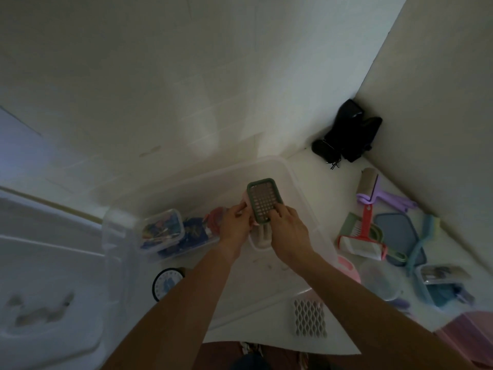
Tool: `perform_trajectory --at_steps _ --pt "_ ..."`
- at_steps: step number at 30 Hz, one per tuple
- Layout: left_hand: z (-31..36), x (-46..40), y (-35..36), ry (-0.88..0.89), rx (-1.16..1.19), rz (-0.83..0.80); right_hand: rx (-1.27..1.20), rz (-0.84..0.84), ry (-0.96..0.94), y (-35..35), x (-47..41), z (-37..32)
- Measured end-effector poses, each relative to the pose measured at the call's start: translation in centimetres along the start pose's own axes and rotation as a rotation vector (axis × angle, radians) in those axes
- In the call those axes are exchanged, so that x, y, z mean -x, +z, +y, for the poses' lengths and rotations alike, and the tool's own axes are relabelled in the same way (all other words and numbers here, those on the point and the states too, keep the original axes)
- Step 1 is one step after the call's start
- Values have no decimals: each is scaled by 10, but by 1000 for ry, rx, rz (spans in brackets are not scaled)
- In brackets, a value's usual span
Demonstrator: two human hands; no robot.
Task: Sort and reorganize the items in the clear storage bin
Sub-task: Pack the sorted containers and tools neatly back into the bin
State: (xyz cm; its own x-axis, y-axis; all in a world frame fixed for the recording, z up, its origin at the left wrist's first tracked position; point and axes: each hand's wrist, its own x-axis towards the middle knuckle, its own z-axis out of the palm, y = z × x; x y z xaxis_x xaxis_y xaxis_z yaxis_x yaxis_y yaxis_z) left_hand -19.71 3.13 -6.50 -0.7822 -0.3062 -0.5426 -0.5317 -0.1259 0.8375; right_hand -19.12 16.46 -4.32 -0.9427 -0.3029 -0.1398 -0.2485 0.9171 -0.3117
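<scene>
a green grid-topped grater (pixel 264 200) is held over the clear storage bin (pixel 306 182), pinched at its lower edge by the right hand (pixel 286 228); a pink piece (pixel 245 204) behind it is gripped by the left hand (pixel 236 225).

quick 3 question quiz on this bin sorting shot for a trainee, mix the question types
1. True or false: both hands hold the green grid-topped piece.
2. Which lies outside the clear bin? A) small clip box B) purple lint roller
3. What dark thing sits in the far corner?

Key: 1 true; 2 B; 3 black bag.
</scene>
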Motion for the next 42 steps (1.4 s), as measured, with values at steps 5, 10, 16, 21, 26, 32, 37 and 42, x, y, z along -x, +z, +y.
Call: perform_trajectory --at_steps 5,10,16,21,26,32,37,42 --pt "2 2 -1 -13 -1 -21 -16 11 -21 -2 -3 4" --pt "6 7 2 -24 7 -39 -27 22 -47 -9 -4 5" --pt "9 20 1 17 -59 -59 -19 -14 -73 -15 -1 4" --pt "30 45 12 203 -456 165 -116 118 -126 -39 25 8" --pt "51 92 50 585 -773 210 -311 367 -135 -89 75 42" --pt "52 144 145 977 -1060 134 -377 454 68 -115 122 166" --pt "15 158 208 912 -1131 -35 -436 416 308 -104 155 268" --pt "-29 142 236 750 -1241 -101 -494 345 454 -95 173 329"
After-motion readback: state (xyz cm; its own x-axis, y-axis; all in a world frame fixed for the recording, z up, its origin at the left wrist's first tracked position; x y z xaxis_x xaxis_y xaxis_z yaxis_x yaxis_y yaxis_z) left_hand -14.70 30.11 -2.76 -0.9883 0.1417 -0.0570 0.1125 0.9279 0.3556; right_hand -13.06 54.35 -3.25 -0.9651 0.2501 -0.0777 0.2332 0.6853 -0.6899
